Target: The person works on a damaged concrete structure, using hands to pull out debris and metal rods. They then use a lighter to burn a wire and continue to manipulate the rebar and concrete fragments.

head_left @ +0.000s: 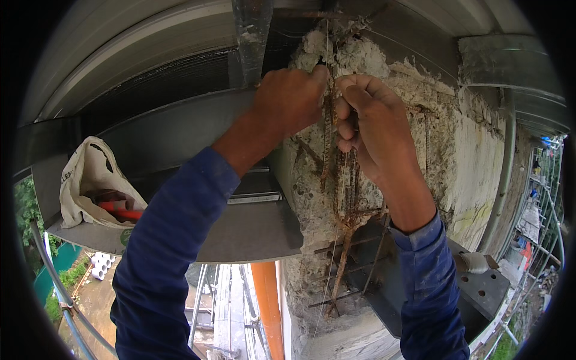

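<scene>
In front of a broken concrete column [444, 150], both my hands are raised close together. A thin pale string [327, 45] runs down from the top, passes between the hands, and hangs lower down. My left hand [291, 99] is closed in a fist with its thumb against the string; its fingertips are hidden. My right hand [379, 123] pinches at the string with thumb and forefinger, its other fingers curled. Just behind the hands, rusty ribbed rebar [326, 147] lies exposed in the rough concrete.
Left of the column, a grey steel beam [258, 231] carries a pale cloth bag [84, 180] with a red-orange item [120, 210] inside. A drilled steel plate [480, 288] juts out lower right. Metal roofing [150, 48] hangs overhead. Scaffold tubes [198, 306] and an orange pipe [267, 306] stand below.
</scene>
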The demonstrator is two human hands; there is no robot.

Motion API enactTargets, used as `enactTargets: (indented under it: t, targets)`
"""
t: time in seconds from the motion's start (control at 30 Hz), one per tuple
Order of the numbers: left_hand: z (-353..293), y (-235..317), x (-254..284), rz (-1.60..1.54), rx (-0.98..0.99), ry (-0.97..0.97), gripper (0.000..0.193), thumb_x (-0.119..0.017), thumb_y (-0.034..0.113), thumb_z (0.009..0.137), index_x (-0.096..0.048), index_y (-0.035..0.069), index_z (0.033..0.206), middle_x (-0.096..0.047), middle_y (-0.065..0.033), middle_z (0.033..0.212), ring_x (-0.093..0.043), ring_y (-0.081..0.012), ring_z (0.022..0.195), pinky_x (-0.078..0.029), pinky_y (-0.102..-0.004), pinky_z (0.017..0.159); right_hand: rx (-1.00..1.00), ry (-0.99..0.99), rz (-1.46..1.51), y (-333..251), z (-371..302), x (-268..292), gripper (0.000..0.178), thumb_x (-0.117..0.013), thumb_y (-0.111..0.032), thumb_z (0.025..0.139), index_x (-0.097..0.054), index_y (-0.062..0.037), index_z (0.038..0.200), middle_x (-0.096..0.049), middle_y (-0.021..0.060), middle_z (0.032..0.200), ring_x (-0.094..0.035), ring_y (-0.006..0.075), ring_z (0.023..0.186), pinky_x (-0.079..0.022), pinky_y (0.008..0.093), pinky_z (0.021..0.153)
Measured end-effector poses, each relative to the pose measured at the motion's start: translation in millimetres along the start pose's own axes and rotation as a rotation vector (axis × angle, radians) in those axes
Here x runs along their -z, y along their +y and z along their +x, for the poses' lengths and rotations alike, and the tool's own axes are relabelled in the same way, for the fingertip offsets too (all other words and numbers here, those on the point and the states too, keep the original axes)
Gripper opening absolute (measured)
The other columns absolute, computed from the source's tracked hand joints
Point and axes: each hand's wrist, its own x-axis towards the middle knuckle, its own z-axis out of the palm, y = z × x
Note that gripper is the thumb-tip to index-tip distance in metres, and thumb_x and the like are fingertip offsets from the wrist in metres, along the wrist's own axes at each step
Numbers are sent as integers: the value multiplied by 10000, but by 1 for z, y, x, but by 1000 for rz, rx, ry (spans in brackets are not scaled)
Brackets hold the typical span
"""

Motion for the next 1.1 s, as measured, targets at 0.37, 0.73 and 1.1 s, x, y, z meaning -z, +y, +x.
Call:
enactTargets:
  t: [0.37, 0.73, 1.1]
  targets:
    - [1, 3, -6, -26, 14, 7, 355, -628, 40, 770, -584, -46, 1112, -653, -184, 663, -674, -363, 605, -541, -484, 565, 190, 168, -111, -1, 24, -15, 103, -511, -65, 968, -587, 4, 980, -530, 19, 686, -447, 61, 551, -343, 266, 444]
    - [-11, 8, -11, -39, -3, 16, 250, -627, 57, 766, -573, -21, 997, -622, -168, 599, -652, -372, 559, -526, -491, 531, 221, 232, -149, -2, 42, -17, 106, -525, -57, 924, -606, 9, 938, -587, 61, 739, -514, 100, 635, -406, 303, 515]
    - [23, -1, -30, 86, 43, -167, 209, -618, 107, 812, -619, -5, 988, -700, -175, 734, -717, -326, 696, -559, -444, 632, 278, 210, -197, -8, 51, -16, 131, -525, -56, 930, -605, 46, 944, -608, 89, 733, -552, 117, 626, -439, 315, 514]
